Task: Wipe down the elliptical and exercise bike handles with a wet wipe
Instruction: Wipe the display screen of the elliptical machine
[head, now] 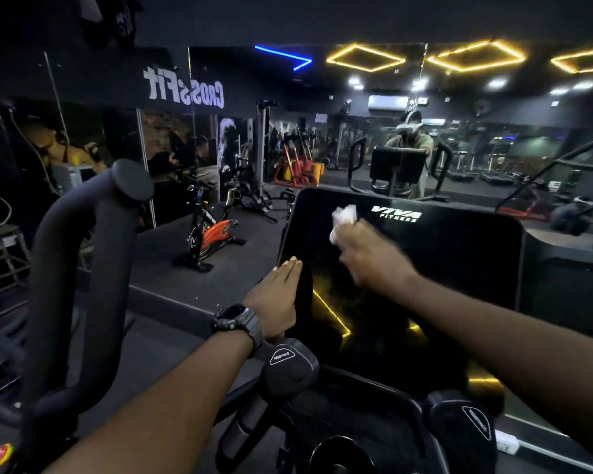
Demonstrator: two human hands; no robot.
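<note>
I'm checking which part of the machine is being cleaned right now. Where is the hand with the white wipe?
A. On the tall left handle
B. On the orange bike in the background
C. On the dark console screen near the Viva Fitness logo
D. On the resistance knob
C: the right hand grips the wipe against the upper part of the console screen, beside the logo, while the left hand rests flat on the screen's left edge.

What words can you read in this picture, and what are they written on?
"VIVA FITNESS": on the black screen of the machine, next to the right hand holding the white wipe.
"RESISTANCE": on the knob below the left hand.
"CROSSFIT": on the dark wall sign, reversed as in a mirror.
Label on the right knob: too dark to read.
Red sticker at bottom left: too blurred to read.
</note>
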